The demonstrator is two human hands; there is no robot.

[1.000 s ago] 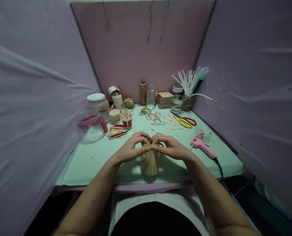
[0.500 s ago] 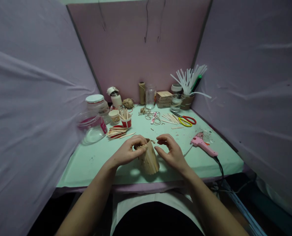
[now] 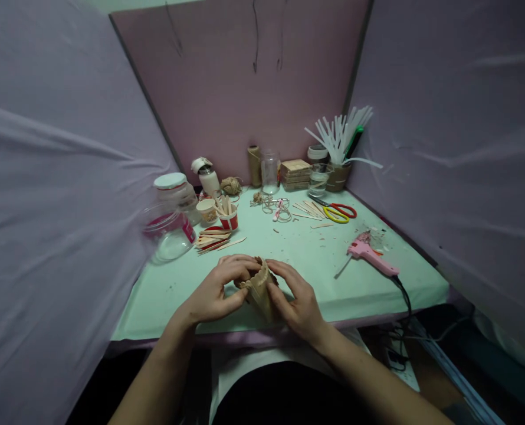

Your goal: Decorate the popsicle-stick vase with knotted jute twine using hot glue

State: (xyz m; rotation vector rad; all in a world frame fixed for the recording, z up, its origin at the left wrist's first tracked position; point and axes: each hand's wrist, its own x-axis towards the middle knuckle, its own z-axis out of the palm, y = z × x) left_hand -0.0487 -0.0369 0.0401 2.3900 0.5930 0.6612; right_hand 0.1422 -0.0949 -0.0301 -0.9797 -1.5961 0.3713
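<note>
A small round holder made of wooden craft sticks (image 3: pixel 261 293), with a scalloped rim, is tilted over the front part of the table. My left hand (image 3: pixel 220 289) grips its rim from the left, with the fingers over the opening and the thumb outside. From the other side, my right hand (image 3: pixel 295 301) closes on the holder, its fingers at the rim and its thumb against the outer wall. The inside of the holder is mostly hidden by my fingers.
A pink glue gun (image 3: pixel 373 257) lies at the right, its cord trailing off the edge. Scissors (image 3: pixel 337 211), loose sticks (image 3: pixel 309 209) and a red cup of sticks (image 3: pixel 229 219) lie farther back. Glass jars (image 3: pixel 169 233) stand left; a pot of white glue sticks (image 3: pixel 338 176) stands back right.
My right hand has come in from beside the holder and now grips its rim and wall. The holder has turned and tilted, its opening facing more toward me.
</note>
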